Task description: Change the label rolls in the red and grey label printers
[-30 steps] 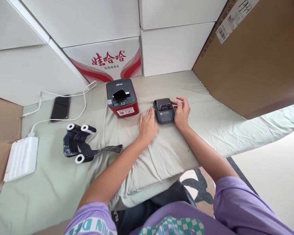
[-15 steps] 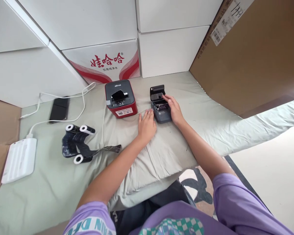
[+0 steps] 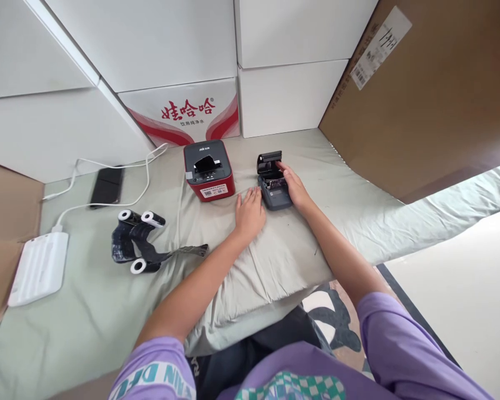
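A small dark grey printer (image 3: 278, 199) lies on the pale green cloth with its black lid (image 3: 269, 162) raised and a dark strip inside. My right hand (image 3: 295, 188) is at its right side, fingertips touching the lid's right edge. Flat on the cloth, palm down, my left hand (image 3: 250, 214) has its fingers extended against the printer's left side. A red and black printer (image 3: 217, 190) stands to the left, dark paper sticking out of its top slot.
Farther left are several paper rolls (image 3: 153, 219) with dark unrolled strips, a black phone (image 3: 107, 185), a white power bank (image 3: 39, 269) and its white cable. White boxes (image 3: 289, 100) line the back; a large brown carton (image 3: 425, 105) stands at the right.
The camera view has shifted slightly. The grey printer's lid is tilted differently, with my right fingers still at its edge. My left hand stays in place.
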{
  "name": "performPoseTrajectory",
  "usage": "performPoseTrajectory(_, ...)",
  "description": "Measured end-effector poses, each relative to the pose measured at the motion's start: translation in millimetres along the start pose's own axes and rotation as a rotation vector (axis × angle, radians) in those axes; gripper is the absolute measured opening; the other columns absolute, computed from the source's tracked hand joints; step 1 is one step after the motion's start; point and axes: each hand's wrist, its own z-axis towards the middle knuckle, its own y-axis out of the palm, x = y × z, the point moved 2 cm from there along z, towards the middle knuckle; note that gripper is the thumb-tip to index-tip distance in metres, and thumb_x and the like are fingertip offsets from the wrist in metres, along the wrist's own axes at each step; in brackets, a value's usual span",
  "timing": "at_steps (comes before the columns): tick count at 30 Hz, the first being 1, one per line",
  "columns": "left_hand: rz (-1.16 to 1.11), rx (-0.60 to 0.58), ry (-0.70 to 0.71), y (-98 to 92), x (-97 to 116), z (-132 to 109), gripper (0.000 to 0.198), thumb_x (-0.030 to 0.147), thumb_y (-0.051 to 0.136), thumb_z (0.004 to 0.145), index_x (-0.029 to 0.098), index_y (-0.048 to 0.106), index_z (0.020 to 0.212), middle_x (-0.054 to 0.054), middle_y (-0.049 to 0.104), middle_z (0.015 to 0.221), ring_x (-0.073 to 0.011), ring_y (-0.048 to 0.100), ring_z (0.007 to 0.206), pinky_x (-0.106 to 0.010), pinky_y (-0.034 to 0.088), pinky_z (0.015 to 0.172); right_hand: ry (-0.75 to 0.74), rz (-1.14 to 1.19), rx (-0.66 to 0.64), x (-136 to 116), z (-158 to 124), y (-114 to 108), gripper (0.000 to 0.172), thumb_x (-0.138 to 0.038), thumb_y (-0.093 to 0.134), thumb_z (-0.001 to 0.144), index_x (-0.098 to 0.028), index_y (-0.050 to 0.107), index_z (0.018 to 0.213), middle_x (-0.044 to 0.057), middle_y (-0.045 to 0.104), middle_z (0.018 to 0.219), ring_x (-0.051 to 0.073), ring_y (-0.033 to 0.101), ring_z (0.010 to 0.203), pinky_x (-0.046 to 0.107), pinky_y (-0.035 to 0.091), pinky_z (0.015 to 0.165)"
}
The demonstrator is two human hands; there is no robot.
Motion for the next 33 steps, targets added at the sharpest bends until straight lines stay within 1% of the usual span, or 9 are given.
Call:
performPoseTrajectory(7, -0.006, 0.019, 0.015, 1.6, -2, 0, 0.065, 0.012, 0.037, 0.098, 0.009, 0.043, 0.163, -0.013, 0.048, 0.167, -0.0253, 0.038, 0.16, -0.053, 0.023, 0.135, 0.064, 0.012, -0.034, 0, -1, -3, 0.077, -0.081, 0.049, 0.091, -0.022, 0.069, 0.137, 0.009, 0.065, 0.153, 0.025, 0.057, 0.145, 0.043, 0.038, 0.128)
performPoseTrajectory(12, -0.004, 0.025, 0.02, 2.3, -3, 0, 0.065, 0.013, 0.038, 0.098, 0.009, 0.043, 0.163, -0.014, 0.048, 0.166, -0.0254, 0.039, 0.16, -0.054, 0.025, 0.134, -0.015, -0.203, 0.004, -6, 11, -18, 0.048, -0.06, 0.058, 0.092, -0.02, 0.081, 0.107, 0.011, 0.076, 0.12, 0.028, 0.068, 0.117, 0.048, 0.051, 0.111)
performPoseTrajectory(14, -0.005, 0.024, 0.02, 2.1, -3, 0, 0.064, 0.013, 0.038, 0.098, 0.009, 0.044, 0.162, -0.014, 0.049, 0.166, -0.0252, 0.039, 0.16, -0.053, 0.025, 0.134, -0.053, -0.396, -0.059, -11, 25, -25, 0.033, -0.046, 0.066, 0.088, -0.02, 0.084, 0.1, 0.012, 0.072, 0.113, 0.029, 0.065, 0.113, 0.049, 0.052, 0.108)
performPoseTrajectory(16, -0.01, 0.024, 0.025, 1.5, -3, 0, 0.064, 0.013, 0.039, 0.098, 0.009, 0.044, 0.162, -0.014, 0.049, 0.166, -0.0252, 0.039, 0.16, -0.053, 0.025, 0.134, -0.042, -0.593, -0.204, -15, 40, -29, 0.025, -0.036, 0.077, 0.081, -0.021, 0.086, 0.098, 0.013, 0.066, 0.11, 0.031, 0.062, 0.113, 0.052, 0.05, 0.111)
performPoseTrajectory(19, -0.019, 0.019, 0.025, 0.3, -3, 0, 0.065, 0.012, 0.04, 0.098, 0.01, 0.044, 0.162, -0.014, 0.048, 0.166, -0.0255, 0.039, 0.16, -0.053, 0.024, 0.134, 0.02, -0.805, -0.389, -19, 60, -25, 0.03, -0.029, 0.093, 0.067, -0.024, 0.088, 0.096, 0.014, 0.06, 0.107, 0.036, 0.057, 0.116, 0.057, 0.046, 0.115)
performPoseTrajectory(23, -0.032, 0.017, 0.012, -1.3, -2, 0, 0.065, 0.011, 0.04, 0.097, 0.01, 0.044, 0.162, -0.014, 0.049, 0.166, -0.0256, 0.039, 0.16, -0.053, 0.024, 0.134, 0.007, -0.882, -0.399, -23, 70, -12, 0.034, -0.024, 0.102, 0.053, -0.023, 0.085, 0.083, 0.014, 0.059, 0.106, 0.039, 0.055, 0.115, 0.058, 0.049, 0.11)
performPoseTrajectory(28, -0.037, 0.023, 0.009, -1.4, -2, 0, 0.066, 0.012, 0.041, 0.097, 0.013, 0.045, 0.162, -0.013, 0.05, 0.165, -0.0254, 0.04, 0.159, -0.052, 0.025, 0.134, -0.065, -0.736, -0.465, -34, 65, -25, 0.034, -0.027, 0.096, 0.063, -0.02, 0.081, 0.092, 0.014, 0.062, 0.117, 0.036, 0.059, 0.12, 0.058, 0.047, 0.116)
performPoseTrajectory(30, -0.038, 0.027, 0.015, -1.3, -2, 0, 0.065, 0.012, 0.042, 0.097, 0.013, 0.045, 0.162, -0.013, 0.05, 0.165, -0.0256, 0.04, 0.159, -0.052, 0.025, 0.134, -0.094, -0.536, -0.387, -45, 60, -38, 0.04, -0.041, 0.094, 0.068, -0.02, 0.076, 0.097, 0.012, 0.064, 0.122, 0.033, 0.061, 0.121, 0.058, 0.049, 0.115)
performPoseTrajectory(33, -0.042, 0.033, 0.013, -1.7, -2, 0, 0.064, 0.012, 0.041, 0.097, 0.013, 0.046, 0.162, -0.012, 0.049, 0.166, -0.0254, 0.039, 0.16, -0.053, 0.025, 0.134, -0.084, -0.146, -0.226, -68, 45, -46, 0.053, -0.058, 0.091, 0.071, -0.025, 0.066, 0.105, 0.006, 0.069, 0.113, 0.029, 0.066, 0.113, 0.058, 0.056, 0.105)
